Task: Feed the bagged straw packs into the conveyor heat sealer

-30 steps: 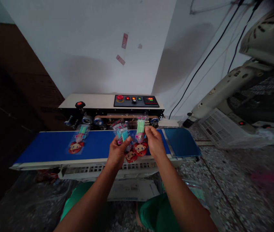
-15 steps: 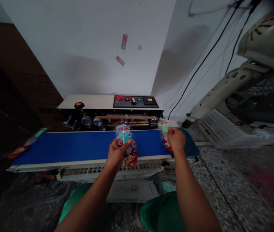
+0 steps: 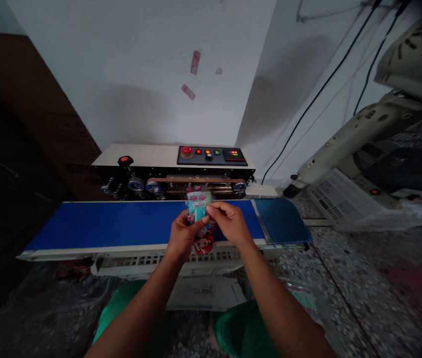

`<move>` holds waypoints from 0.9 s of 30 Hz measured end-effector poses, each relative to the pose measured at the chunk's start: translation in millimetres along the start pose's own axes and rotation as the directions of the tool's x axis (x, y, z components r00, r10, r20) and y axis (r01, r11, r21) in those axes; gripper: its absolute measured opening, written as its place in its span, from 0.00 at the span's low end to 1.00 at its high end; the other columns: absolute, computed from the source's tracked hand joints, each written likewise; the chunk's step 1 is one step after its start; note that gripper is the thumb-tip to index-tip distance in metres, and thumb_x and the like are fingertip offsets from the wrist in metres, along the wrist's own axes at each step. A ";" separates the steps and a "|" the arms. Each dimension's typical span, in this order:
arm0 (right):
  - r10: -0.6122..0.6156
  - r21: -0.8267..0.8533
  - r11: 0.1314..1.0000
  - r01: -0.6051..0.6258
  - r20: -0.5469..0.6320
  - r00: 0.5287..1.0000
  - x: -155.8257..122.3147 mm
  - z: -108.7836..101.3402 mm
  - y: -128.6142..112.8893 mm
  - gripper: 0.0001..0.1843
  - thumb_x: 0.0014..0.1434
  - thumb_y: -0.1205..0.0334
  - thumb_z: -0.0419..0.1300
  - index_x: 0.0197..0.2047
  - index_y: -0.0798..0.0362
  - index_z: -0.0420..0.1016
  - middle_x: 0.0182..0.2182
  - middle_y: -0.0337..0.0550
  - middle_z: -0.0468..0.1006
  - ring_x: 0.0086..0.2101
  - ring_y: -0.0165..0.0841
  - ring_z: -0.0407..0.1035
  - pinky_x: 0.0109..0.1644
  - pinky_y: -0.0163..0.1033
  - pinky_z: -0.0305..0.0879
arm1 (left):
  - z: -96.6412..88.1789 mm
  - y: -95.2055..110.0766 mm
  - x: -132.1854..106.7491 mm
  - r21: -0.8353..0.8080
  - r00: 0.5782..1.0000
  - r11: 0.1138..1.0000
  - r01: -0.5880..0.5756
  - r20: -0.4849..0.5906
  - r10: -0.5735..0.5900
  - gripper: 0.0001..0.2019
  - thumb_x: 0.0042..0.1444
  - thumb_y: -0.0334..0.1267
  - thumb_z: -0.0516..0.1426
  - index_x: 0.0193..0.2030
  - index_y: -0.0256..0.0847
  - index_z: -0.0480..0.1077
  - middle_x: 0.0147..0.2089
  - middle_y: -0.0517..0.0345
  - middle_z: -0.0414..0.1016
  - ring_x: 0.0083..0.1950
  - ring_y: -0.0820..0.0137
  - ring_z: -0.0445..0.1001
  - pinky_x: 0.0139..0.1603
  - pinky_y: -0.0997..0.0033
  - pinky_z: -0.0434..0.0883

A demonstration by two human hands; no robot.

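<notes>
Several clear plastic packets [image 3: 199, 211] are held in a bundle by my left hand [image 3: 181, 233], thumb across their front. They contain turquoise strips, and a red-haired cartoon head shows at the lower end. My right hand [image 3: 229, 221] has its thumb and finger pinched at the bundle's upper right edge; exactly what they grip is partly hidden. A light-green strip shows behind the turquoise ones, and I cannot tell which packet it belongs to. Both hands are over the blue conveyor belt [image 3: 117, 226], in front of the sealing machine [image 3: 139, 156].
The machine's panel [image 3: 212, 155] has a red knob and lit buttons. A blue end plate [image 3: 281, 221] adjoins the belt at right. Beyond stand a white plastic basket [image 3: 330, 199] and a beige machine arm [image 3: 330, 144]. A flattened carton [image 3: 205, 293] lies below.
My right hand has moved left from the belt's right end to the bundle in my left hand. The packet at the belt's far left end is no longer there.
</notes>
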State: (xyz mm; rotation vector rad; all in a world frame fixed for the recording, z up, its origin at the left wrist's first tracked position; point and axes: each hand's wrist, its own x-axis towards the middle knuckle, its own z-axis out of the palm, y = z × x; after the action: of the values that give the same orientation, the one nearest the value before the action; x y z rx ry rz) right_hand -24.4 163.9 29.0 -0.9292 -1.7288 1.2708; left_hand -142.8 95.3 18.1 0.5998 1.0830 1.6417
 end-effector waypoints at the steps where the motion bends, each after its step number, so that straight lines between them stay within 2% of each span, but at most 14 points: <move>1: -0.017 -0.007 1.000 0.017 -0.041 0.999 -0.9 2.6 0.3 0.15 0.56 0.49 0.57 0.35 0.52 0.76 0.28 0.38 0.76 0.29 0.30 0.67 0.34 0.34 0.63 | 0.6 -0.2 -0.4 0.001 1.000 1.000 0.008 -0.001 -0.008 0.18 0.40 0.35 0.68 0.40 0.38 0.73 0.33 0.60 0.78 0.29 0.74 0.74 0.32 0.75 0.72; 3: -0.053 -0.053 0.998 0.044 -0.180 0.982 -0.2 0.2 3.2 0.15 0.58 0.50 0.55 0.35 0.53 0.75 0.27 0.37 0.74 0.28 0.29 0.65 0.33 0.33 0.61 | 1.0 -0.6 -0.9 -0.002 0.999 0.999 0.037 -0.012 -0.037 0.18 0.41 0.37 0.68 0.40 0.38 0.73 0.31 0.60 0.78 0.27 0.74 0.74 0.31 0.74 0.72; 5: -0.077 -0.133 0.990 0.036 -0.312 0.947 2.1 -11.6 6.9 0.16 0.60 0.49 0.52 0.36 0.53 0.72 0.24 0.36 0.71 0.26 0.28 0.63 0.31 0.32 0.58 | 0.2 -1.0 -0.8 -0.019 0.997 0.998 0.061 -0.037 -0.061 0.16 0.42 0.40 0.67 0.38 0.38 0.73 0.31 0.60 0.78 0.27 0.73 0.74 0.30 0.73 0.72; 9: -0.166 -0.399 0.916 -0.039 -0.468 0.868 6.6 -54.0 16.9 0.17 0.62 0.50 0.48 0.37 0.53 0.71 0.26 0.38 0.72 0.26 0.30 0.62 0.31 0.33 0.56 | -3.2 -1.8 0.5 -0.026 0.995 0.995 0.095 -0.039 -0.096 0.15 0.43 0.42 0.67 0.35 0.36 0.73 0.31 0.55 0.79 0.28 0.71 0.76 0.29 0.73 0.73; 11: -0.184 -0.541 0.825 -0.162 -0.529 0.828 8.8 -77.5 24.4 0.16 0.62 0.52 0.48 0.39 0.54 0.71 0.27 0.41 0.74 0.27 0.32 0.64 0.32 0.34 0.55 | -4.2 -2.3 0.9 -0.008 0.994 0.994 0.109 -0.016 -0.109 0.15 0.42 0.42 0.67 0.35 0.36 0.73 0.32 0.54 0.79 0.28 0.71 0.76 0.28 0.74 0.72; 14: -0.121 -0.666 0.626 -0.406 -0.597 0.793 13.5 -103.4 36.6 0.15 0.62 0.56 0.48 0.41 0.54 0.72 0.27 0.45 0.75 0.28 0.35 0.66 0.33 0.35 0.53 | -3.8 -2.7 1.1 0.008 0.992 0.992 0.125 -0.017 -0.125 0.16 0.41 0.42 0.67 0.35 0.35 0.74 0.32 0.53 0.79 0.27 0.71 0.76 0.27 0.74 0.72; 16: -0.050 -0.698 0.514 -0.499 -0.605 0.795 18.5 -110.4 43.7 0.15 0.63 0.57 0.48 0.42 0.55 0.72 0.29 0.49 0.76 0.30 0.36 0.68 0.33 0.36 0.53 | -3.0 -2.8 1.0 0.014 0.990 0.991 0.137 -0.018 -0.136 0.16 0.40 0.42 0.68 0.35 0.35 0.75 0.32 0.53 0.79 0.27 0.70 0.76 0.27 0.74 0.72; 19: 0.034 -0.721 0.436 -0.538 -0.584 0.811 28.8 -106.7 51.7 0.16 0.63 0.58 0.47 0.42 0.57 0.73 0.30 0.52 0.77 0.33 0.38 0.70 0.34 0.37 0.54 | -2.3 -2.4 0.4 0.021 0.990 0.990 0.141 -0.003 -0.141 0.16 0.40 0.42 0.68 0.35 0.35 0.75 0.32 0.52 0.79 0.28 0.70 0.76 0.28 0.73 0.72; 21: 0.051 -0.735 0.445 -0.511 -0.549 0.834 36.0 -99.1 54.9 0.16 0.63 0.59 0.47 0.42 0.57 0.73 0.31 0.52 0.77 0.34 0.39 0.71 0.35 0.37 0.54 | -2.6 -2.3 -0.4 0.029 0.990 0.989 0.143 0.011 -0.143 0.15 0.41 0.41 0.67 0.35 0.35 0.75 0.32 0.52 0.79 0.28 0.71 0.76 0.27 0.74 0.72; 23: 0.029 -0.749 0.497 -0.438 -0.490 0.871 41.1 -90.7 54.9 0.15 0.63 0.59 0.48 0.43 0.57 0.72 0.32 0.52 0.78 0.35 0.39 0.71 0.37 0.37 0.56 | -3.5 -2.5 -1.3 0.036 0.988 0.988 0.151 0.021 -0.152 0.15 0.42 0.41 0.67 0.35 0.35 0.74 0.32 0.52 0.79 0.28 0.71 0.75 0.25 0.74 0.71; 25: -0.040 -0.742 0.579 -0.338 -0.440 0.897 42.0 -81.7 50.0 0.16 0.63 0.58 0.47 0.43 0.56 0.72 0.35 0.51 0.78 0.37 0.39 0.71 0.40 0.38 0.57 | -4.4 -2.8 -1.8 0.042 0.986 0.986 0.162 0.024 -0.163 0.15 0.42 0.42 0.67 0.34 0.35 0.74 0.32 0.52 0.79 0.27 0.70 0.75 0.22 0.75 0.70; 27: -0.095 -0.664 0.708 -0.240 -0.427 0.899 37.7 -69.9 39.4 0.18 0.63 0.54 0.47 0.43 0.55 0.72 0.36 0.50 0.78 0.38 0.38 0.71 0.41 0.38 0.59 | -4.7 -3.1 -1.9 0.042 0.987 0.986 0.158 0.021 -0.159 0.15 0.42 0.42 0.67 0.34 0.35 0.74 0.31 0.52 0.79 0.26 0.71 0.74 0.22 0.75 0.69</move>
State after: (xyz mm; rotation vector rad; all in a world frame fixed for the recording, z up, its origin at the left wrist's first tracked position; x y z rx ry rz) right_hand 26.6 234.1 10.8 -1.5989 -1.8195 0.3259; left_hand -144.5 92.0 13.5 0.5440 1.1192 1.4745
